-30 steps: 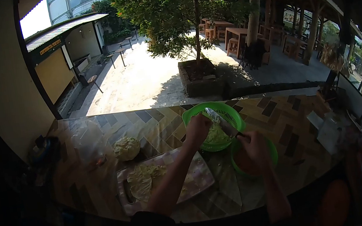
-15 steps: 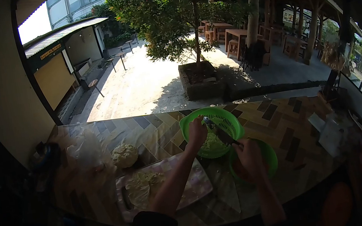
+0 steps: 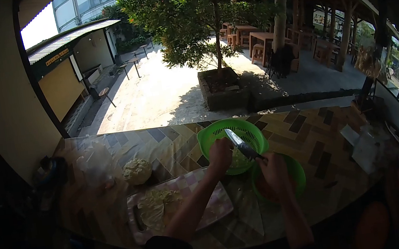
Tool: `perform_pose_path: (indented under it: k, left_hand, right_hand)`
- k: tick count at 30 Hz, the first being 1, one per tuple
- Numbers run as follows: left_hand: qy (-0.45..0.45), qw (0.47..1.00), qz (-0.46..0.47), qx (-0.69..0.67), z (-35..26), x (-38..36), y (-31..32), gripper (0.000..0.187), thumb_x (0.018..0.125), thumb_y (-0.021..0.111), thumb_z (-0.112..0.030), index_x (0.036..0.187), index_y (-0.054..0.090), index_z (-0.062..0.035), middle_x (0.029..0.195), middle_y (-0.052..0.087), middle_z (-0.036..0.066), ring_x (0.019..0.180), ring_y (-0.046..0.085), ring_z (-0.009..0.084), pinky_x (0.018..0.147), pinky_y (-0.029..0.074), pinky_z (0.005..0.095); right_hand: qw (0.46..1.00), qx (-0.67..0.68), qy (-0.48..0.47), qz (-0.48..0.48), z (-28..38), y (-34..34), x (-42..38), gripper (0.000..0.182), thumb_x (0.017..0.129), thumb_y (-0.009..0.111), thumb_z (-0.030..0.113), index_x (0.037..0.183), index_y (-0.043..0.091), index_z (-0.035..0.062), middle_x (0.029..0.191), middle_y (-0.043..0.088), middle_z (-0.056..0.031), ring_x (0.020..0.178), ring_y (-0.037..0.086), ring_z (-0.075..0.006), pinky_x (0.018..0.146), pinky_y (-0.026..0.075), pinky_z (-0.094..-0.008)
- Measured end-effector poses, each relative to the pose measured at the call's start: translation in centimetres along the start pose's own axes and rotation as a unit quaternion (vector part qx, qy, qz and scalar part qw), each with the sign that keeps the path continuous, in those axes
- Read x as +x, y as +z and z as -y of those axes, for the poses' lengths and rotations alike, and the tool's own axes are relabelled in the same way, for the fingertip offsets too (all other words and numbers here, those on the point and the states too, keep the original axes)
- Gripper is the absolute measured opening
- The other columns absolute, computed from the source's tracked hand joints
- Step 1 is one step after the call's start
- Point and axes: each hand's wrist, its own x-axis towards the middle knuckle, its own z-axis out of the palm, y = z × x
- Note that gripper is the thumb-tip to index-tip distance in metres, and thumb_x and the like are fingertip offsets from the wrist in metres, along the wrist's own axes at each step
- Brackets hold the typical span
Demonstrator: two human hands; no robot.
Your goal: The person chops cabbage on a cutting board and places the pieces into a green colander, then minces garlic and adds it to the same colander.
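Observation:
My right hand (image 3: 274, 169) grips a knife (image 3: 243, 145) by its dark handle, its bright blade pointing up and away over a green colander (image 3: 203, 139). Pale shredded cabbage (image 3: 240, 162) lies inside the colander. My left hand (image 3: 220, 155) is closed at the colander's near left side, just left of the knife; whatever its fingers may hold is hidden. Below my right hand stands a green bowl (image 3: 301, 177) with something reddish in it. Pale cabbage leaves (image 3: 153, 210) lie on a pink-and-white cutting board (image 3: 216, 206) under my left forearm.
A pale cabbage head (image 3: 137, 171) sits behind the board, with a clear plastic bag (image 3: 97, 164) to its left. Whitish flat items (image 3: 369, 149) lie at the right of the tiled counter (image 3: 176, 140). Beyond its far edge is a courtyard with a tree in a planter (image 3: 220, 91).
My left hand has drawn slightly back toward me, away from the blade. The knife has tilted up a little, and more of its blade shows. My right hand has barely moved.

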Motion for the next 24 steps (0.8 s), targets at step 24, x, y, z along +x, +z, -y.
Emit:
perform_pose_path:
  k: [24]
  left_hand:
    - [0.111, 0.991, -0.059, -0.047, -0.4, -1.2, 1.5, 0.037, 0.071, 0.058, 0.002, 0.108, 0.064, 0.002, 0.113, 0.063, 0.022, 0.104, 0.06, 0.0372, 0.091, 0.048, 0.0445]
  right_hand:
    - [0.999, 0.033, -0.001, -0.039, -0.2, -0.8, -0.9, 0.028, 0.086, 0.066, 0.022, 0.096, 0.067, -0.0045, 0.086, 0.065, -0.0247, 0.083, 0.064, -0.0394, 0.072, 0.049, -0.0442]
